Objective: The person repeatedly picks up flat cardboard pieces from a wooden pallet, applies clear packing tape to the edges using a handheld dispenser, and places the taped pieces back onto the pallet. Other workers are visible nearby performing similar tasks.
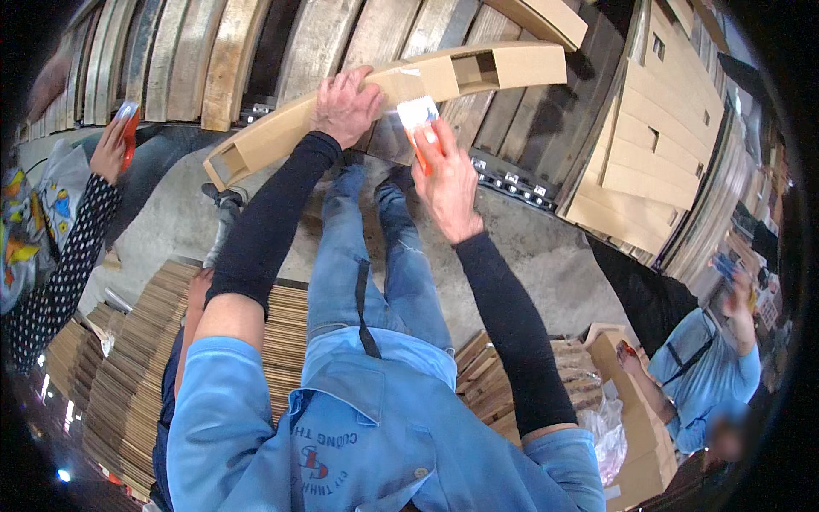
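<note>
A long, narrow cardboard box (281, 128) lies across the wooden slats, with an opening near its right end. My left hand (345, 107) grips it left of the middle, fingers over its top. In my right hand (448, 183) is an orange-handled tool (418, 119) with a broad, pale head; its exact kind is unclear. The head is at the box's near side, close to a strip of clear tape (408, 81). Whether it touches the box, I cannot tell.
Another cardboard box (546, 19) lies beyond, flat cardboard sheets (657, 141) at right. Metal rollers (516, 183) edge the slats. At left, a co-worker's hand (107, 154) holds a similar orange tool; another person (704, 358) works at right. Stacked cardboard (162, 350) stands behind me.
</note>
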`<state>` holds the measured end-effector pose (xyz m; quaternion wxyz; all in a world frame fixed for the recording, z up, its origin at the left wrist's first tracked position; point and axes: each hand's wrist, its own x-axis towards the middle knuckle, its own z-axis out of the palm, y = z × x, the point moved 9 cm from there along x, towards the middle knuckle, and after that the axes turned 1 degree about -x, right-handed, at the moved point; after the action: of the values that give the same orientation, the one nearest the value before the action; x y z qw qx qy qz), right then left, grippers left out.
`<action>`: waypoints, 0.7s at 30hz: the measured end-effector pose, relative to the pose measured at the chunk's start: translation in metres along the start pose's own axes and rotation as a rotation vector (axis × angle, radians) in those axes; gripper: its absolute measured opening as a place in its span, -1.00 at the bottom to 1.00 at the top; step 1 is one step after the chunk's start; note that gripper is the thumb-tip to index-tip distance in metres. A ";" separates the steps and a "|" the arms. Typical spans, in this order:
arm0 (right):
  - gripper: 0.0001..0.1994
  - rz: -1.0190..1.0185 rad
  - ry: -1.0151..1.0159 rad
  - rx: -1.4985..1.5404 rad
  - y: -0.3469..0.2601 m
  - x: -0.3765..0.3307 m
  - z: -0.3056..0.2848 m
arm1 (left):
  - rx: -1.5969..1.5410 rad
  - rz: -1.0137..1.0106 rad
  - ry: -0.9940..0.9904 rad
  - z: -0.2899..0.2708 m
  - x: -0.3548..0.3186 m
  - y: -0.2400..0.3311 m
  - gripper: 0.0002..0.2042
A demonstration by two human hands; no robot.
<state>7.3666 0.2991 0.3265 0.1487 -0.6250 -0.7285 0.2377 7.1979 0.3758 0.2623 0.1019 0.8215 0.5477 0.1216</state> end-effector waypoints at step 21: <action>-0.57 0.252 -0.135 0.186 0.042 -0.015 -0.037 | 0.309 -0.068 -0.156 0.033 0.033 0.027 -0.41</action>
<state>7.4234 0.2946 0.3365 0.1257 -0.6777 -0.6274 0.3623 7.2440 0.3954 0.2423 0.0207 0.8152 0.5779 -0.0317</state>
